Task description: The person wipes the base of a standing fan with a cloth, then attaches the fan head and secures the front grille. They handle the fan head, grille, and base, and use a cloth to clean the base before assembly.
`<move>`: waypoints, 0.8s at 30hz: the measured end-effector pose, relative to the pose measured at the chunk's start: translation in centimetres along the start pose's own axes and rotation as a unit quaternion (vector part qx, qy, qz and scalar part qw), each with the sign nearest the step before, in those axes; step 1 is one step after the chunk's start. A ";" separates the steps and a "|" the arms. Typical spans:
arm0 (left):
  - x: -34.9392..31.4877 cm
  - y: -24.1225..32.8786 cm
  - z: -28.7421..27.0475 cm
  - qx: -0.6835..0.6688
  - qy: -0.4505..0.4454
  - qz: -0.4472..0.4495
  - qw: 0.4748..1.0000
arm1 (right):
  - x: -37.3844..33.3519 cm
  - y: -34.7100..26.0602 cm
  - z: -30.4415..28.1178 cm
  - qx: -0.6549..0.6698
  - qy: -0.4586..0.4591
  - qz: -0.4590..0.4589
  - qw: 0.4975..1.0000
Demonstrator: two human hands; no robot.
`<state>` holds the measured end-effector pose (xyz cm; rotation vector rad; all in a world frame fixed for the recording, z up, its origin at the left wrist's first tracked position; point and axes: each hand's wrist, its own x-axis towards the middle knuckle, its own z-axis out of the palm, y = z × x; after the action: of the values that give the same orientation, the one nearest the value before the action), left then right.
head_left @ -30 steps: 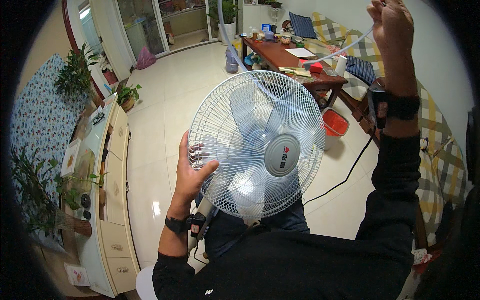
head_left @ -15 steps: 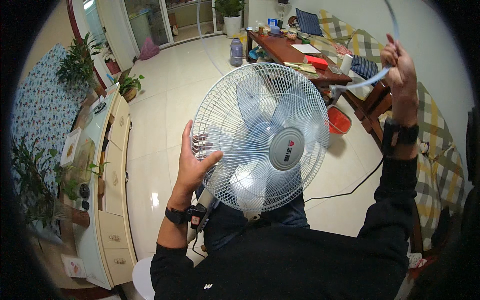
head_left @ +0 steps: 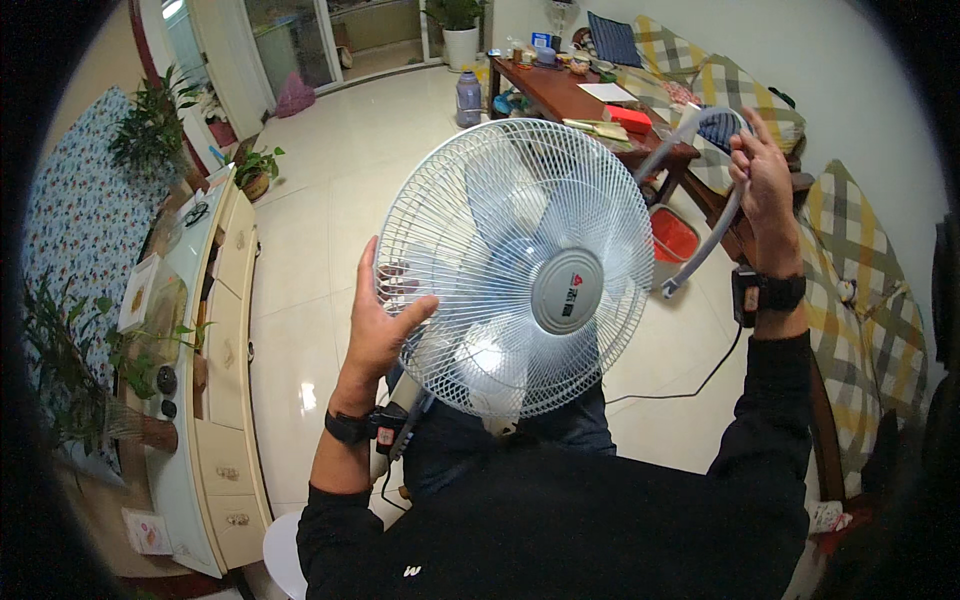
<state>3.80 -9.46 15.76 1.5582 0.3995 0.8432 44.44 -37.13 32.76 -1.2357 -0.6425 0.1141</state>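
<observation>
A round electric fan [head_left: 566, 290] with a white wire grille and a grey centre badge faces up in front of my legs. Its pale blades show through the wires. My left hand [head_left: 378, 325] grips the grille's left rim, thumb in front and fingers behind the wires. Off to the right, my right hand [head_left: 765, 185] is closed on a pale grey plastic band [head_left: 724, 222], which looks like a grille rim ring. The band bends in an arch beside the fan. One end with a small fitting hangs down near the fan's right rim; the other end passes near the table edge.
A dark red table [head_left: 550, 90] laden with small items stands ahead, beside a checked sofa [head_left: 850, 290]. Under its near end is a red-lined bin [head_left: 674, 235]. A cream cabinet [head_left: 228, 400] with plants runs along the left. A black cord [head_left: 690, 390] trails right of my legs.
My right hand has moved down and left, bringing the band closer. The band's wide loop has narrowed to an arch beside the fan. My left hand stays on the grille.
</observation>
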 end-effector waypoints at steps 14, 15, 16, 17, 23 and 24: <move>0.2 -1.0 -0.1 -0.007 -0.004 0.013 1.000 | 0.8 1.6 -6.9 -0.504 0.044 -0.068 0.860; 0.3 -1.0 -0.1 -0.015 -0.012 0.013 1.000 | 0.8 1.4 -7.8 -0.579 0.056 -0.083 0.809; 0.3 -1.1 -0.2 -0.006 -0.008 0.014 1.000 | 0.8 1.2 -8.6 -0.650 0.065 -0.097 0.751; 0.3 -1.2 -0.2 -0.007 -0.008 0.008 1.000 | 0.8 1.5 -9.2 -0.713 0.100 -0.194 0.666; 0.3 -1.3 -0.2 -0.019 -0.008 0.011 1.000 | 1.0 -0.6 -14.8 -0.791 0.114 -0.236 0.552; 0.3 -1.3 -0.2 -0.025 -0.012 0.008 1.000 | 1.2 -1.4 -16.0 -0.787 0.115 -0.285 0.535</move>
<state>4.19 -8.88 14.55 1.5256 0.3460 0.8391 53.28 -50.54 31.63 -2.5849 -0.8534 -1.5250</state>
